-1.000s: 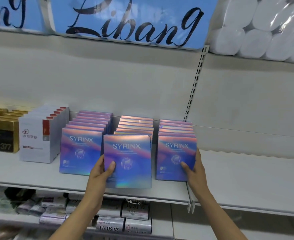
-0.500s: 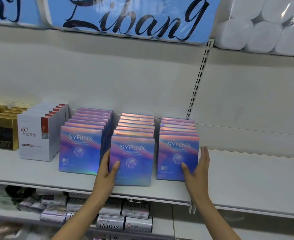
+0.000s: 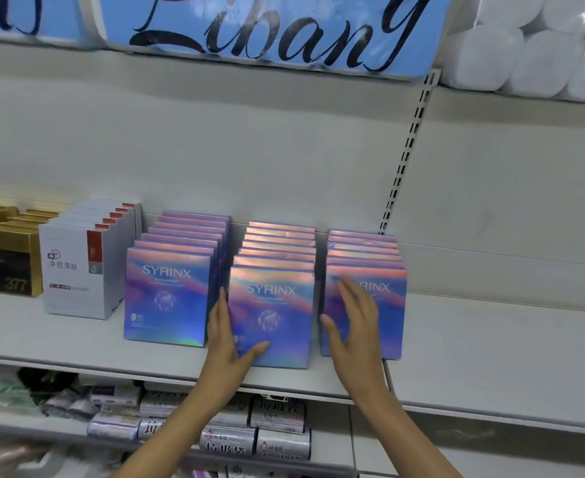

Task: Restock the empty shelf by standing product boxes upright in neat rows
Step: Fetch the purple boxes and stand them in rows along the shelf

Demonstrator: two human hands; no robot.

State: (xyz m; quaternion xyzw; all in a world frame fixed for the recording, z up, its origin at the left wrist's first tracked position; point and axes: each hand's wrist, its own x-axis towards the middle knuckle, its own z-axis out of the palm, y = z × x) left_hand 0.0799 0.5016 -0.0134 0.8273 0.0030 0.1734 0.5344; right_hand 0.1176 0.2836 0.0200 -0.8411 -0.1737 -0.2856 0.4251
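Observation:
Three rows of iridescent blue-purple SYRINX boxes stand upright on the white shelf [image 3: 491, 357]: a left row [image 3: 167, 298], a middle row [image 3: 277, 305] and a right row [image 3: 384, 305]. My left hand [image 3: 229, 343] holds the left edge of the front middle box, fingers up its side and thumb on its face. My right hand [image 3: 356, 322] is spread with straight fingers in front of the front box of the right row, covering part of its label; whether it touches is unclear.
White boxes [image 3: 87, 267] and gold-black boxes [image 3: 11, 267] stand to the left. The shelf to the right of the slotted upright [image 3: 404, 160] is bare. White rolls [image 3: 532, 46] sit on the shelf above; small packs [image 3: 229, 439] fill the shelf below.
The front middle box has been pushed back toward its row. My right hand left the right side of the right row and moved across its front face. The view moved closer.

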